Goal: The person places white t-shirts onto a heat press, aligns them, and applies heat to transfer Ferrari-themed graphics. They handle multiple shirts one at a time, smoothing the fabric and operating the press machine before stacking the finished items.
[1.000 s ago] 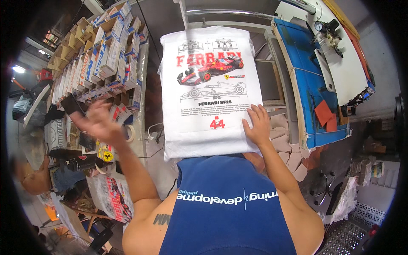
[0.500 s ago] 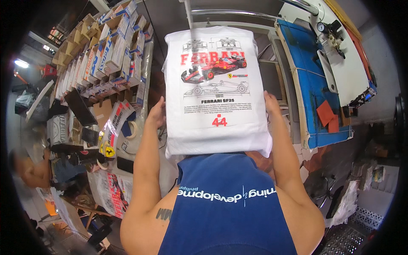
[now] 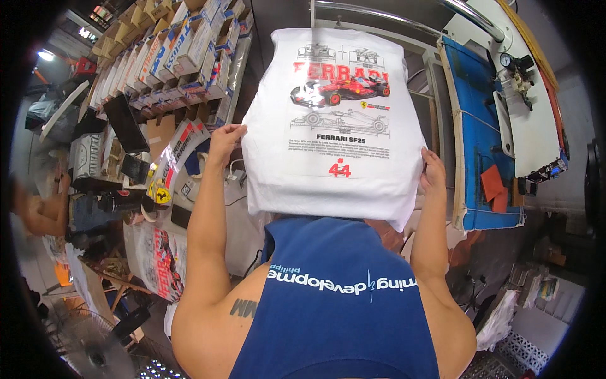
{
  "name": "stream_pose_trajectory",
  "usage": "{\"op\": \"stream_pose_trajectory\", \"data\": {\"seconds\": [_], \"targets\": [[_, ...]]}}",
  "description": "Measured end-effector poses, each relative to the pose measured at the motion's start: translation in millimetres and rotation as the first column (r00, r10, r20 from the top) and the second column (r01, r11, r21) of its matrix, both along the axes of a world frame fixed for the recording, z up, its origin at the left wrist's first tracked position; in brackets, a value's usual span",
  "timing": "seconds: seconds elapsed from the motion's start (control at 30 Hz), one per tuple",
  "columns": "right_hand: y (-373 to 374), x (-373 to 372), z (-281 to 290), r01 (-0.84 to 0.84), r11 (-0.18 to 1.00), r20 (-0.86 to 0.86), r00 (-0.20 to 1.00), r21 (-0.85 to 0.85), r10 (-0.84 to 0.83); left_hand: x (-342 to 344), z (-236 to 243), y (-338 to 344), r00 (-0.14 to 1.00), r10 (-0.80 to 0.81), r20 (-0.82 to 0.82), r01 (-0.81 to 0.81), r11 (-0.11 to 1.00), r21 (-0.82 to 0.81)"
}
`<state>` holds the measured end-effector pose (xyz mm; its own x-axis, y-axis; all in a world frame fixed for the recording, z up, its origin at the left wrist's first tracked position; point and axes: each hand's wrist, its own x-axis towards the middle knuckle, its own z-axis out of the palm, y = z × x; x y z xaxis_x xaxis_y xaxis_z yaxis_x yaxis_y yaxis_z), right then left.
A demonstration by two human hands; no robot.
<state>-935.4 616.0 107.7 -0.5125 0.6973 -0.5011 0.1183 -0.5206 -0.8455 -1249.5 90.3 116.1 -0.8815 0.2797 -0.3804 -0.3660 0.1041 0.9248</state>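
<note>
A white T-shirt (image 3: 328, 189) printed with a red racing car, outline drawings and lettering lies stretched in front of me, its top glossy in places. At its left edge, my left hand (image 3: 227, 138) pinches the fabric between thumb and fingers. My right hand (image 3: 432, 169) has its fingers curled on the opposite edge, gripping the shirt a little lower down.
Stacked narrow boxes (image 3: 164, 60) fill the left, above a dark phone-like slab (image 3: 126, 123) and printed strips (image 3: 173, 167). On the right are a blue padded board (image 3: 480, 126) and a white machine (image 3: 536, 114) with a gauge. Another person (image 3: 53, 211) is at far left.
My left hand came down from the boxes to the shirt's left edge. Both hands now hold the sides, and the shirt sits slightly higher and further right in view.
</note>
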Motion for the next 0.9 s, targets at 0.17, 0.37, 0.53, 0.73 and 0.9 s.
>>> {"op": "stream_pose_trajectory", "data": {"seconds": [0.17, 0.37, 0.53, 0.73, 0.9], "targets": [[-7.4, 7.4, -0.1, -0.016, 1.0, -0.042, 0.999, 0.025, 0.017, -0.4, 3.7, -1.4, 0.994, -0.045, -0.097, 0.026, 0.982, -0.19], [-7.2, 12.4, -7.3, 0.002, 1.0, -0.135, 0.991, 0.007, -0.001, 2.3, 1.5, -11.4, 0.999, -0.042, -0.033, 0.041, 0.999, -0.016], [-5.2, 14.5, -24.3, 0.031, 0.996, -0.084, 0.996, 0.083, -0.024, 2.6, 0.8, -14.0, 0.989, -0.074, -0.126, 0.054, 0.987, -0.153], [-12.2, 16.7, -17.6, 0.063, 0.994, -0.077, 0.995, 0.088, -0.056, -5.4, -15.6, -20.3, 0.993, -0.085, -0.083, 0.082, 0.996, -0.04], [-23.0, 14.0, -22.3, 0.019, 0.992, 0.035, 0.999, 0.127, -0.024, -8.5, -48.1, -20.7, 0.995, -0.089, -0.052, 0.081, 0.986, -0.146]]}}
